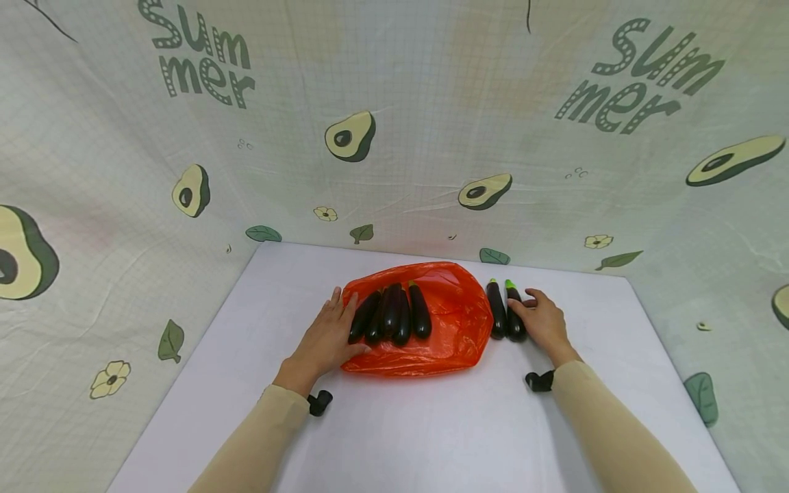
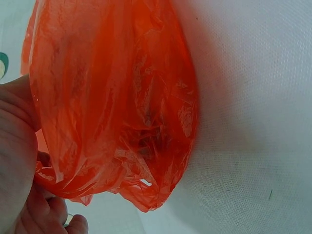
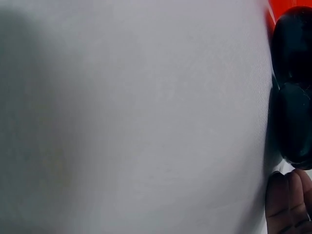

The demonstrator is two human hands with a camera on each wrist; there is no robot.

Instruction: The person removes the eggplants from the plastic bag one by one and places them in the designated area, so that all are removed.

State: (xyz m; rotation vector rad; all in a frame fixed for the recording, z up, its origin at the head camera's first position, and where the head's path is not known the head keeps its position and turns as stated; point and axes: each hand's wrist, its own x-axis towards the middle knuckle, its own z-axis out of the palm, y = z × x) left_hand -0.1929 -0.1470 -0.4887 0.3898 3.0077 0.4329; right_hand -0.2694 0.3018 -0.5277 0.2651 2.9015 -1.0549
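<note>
A red plastic bag (image 1: 453, 329) lies spread with its mouth facing up, and several dark eggplants (image 1: 392, 308) rest side by side in its left part. My left hand (image 1: 333, 335) holds the bag's left edge. In the left wrist view, bunched red plastic (image 2: 48, 178) runs between the thumb and the fingers. To the right of the bag, two more eggplants with green stem ends lie together, a nearer-to-bag eggplant (image 1: 496, 311) and an outer eggplant (image 1: 515, 322). My right hand (image 1: 542, 320) is at the outer one, fingers extended beside it and thumb near its upper part.
White cloth covers the table (image 1: 419, 431). Behind and at both sides hangs a pale curtain (image 1: 413, 89) printed with avocados and lettering. Dark wrist-worn devices sit at the left wrist (image 1: 319, 402) and the right wrist (image 1: 540, 381).
</note>
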